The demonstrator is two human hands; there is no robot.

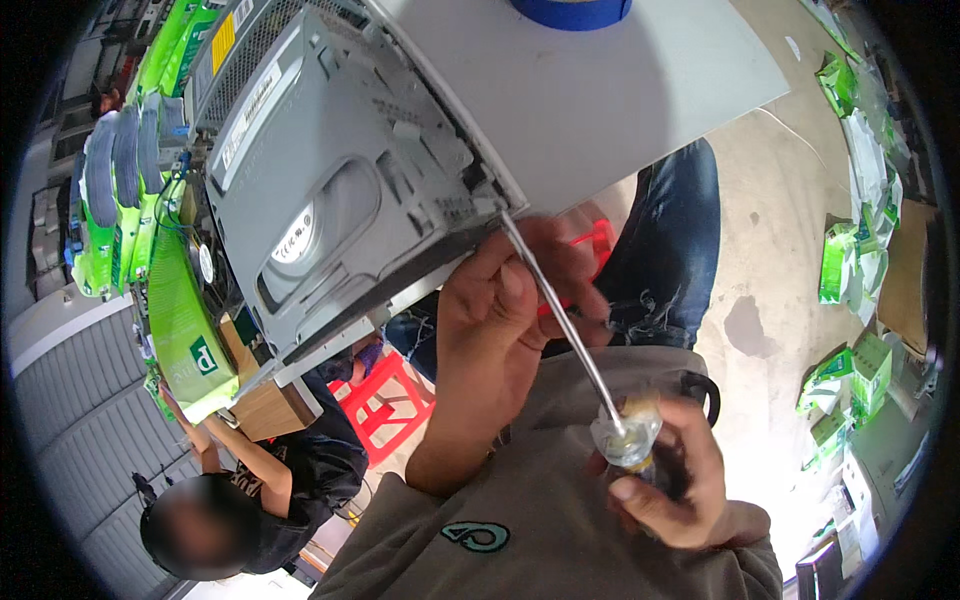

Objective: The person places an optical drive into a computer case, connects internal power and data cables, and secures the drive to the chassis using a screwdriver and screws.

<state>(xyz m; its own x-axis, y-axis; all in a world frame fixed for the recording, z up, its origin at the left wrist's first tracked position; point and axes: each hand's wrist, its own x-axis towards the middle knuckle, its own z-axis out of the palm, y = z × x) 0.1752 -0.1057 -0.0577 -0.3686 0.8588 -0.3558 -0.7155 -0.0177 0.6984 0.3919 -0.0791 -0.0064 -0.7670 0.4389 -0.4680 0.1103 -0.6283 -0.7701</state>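
A long steel screwdriver (pixel 566 320) slants across the middle, its tip at the near corner of an open grey metal computer case (pixel 400 225). My right hand (pixel 685 480) is closed around the handle, which looks wrapped in clear plastic or tape. Just under the case corner, my left hand (pixel 490 335) is curled beside the shaft near the tip. Its thumb is bent, and its other fingers pass behind the shaft, partly blurred. Any screw at the tip is too small to make out. A drive with a round opening (pixel 300 235) fills much of the case.
The case sits on a white table (pixel 590 120) with a blue round object (pixel 575 12) at its far edge. Green packages (pixel 185 320) and a cardboard box (pixel 265 385) stand left. A red stool (pixel 385 410) and another person (pixel 260 490) are lower left; more green boxes (pixel 870 370) lie right.
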